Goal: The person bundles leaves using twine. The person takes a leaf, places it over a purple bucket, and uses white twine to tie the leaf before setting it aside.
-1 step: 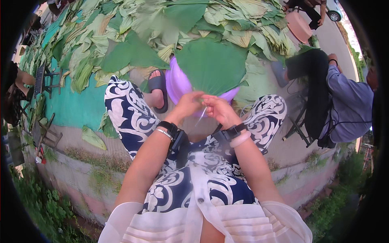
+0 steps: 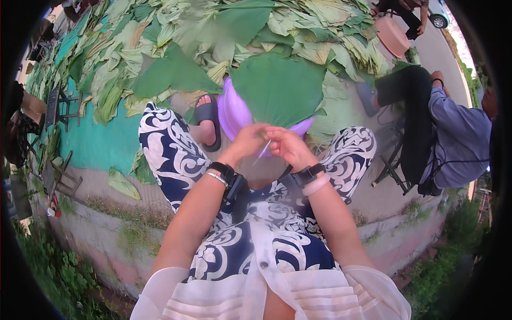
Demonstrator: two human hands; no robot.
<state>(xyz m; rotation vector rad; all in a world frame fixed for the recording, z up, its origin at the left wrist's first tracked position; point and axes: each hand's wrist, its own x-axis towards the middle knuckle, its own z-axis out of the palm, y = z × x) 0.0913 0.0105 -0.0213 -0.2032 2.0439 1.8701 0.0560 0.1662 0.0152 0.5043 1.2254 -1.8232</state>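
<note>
Big green leaf (image 2: 280,88) lies over purple basin (image 2: 234,112). L hand (image 2: 252,140) & R hand (image 2: 290,146) meet in front of basin, at leaf's near end. R fingers pinch a thin white strip (image 2: 261,153); L fingertips are close together, their grip I can't tell. This leaf is prob. not yet finished; many loose leaves (image 2: 333,16) lie beyond basin, no. done unclear.

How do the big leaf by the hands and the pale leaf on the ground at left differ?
The big leaf is darker, the pale leaf lighter. The big leaf is broad, the pale leaf narrower. The big leaf partly covers a purple object; the pale leaf lies on grey ground. Both are green.
</note>
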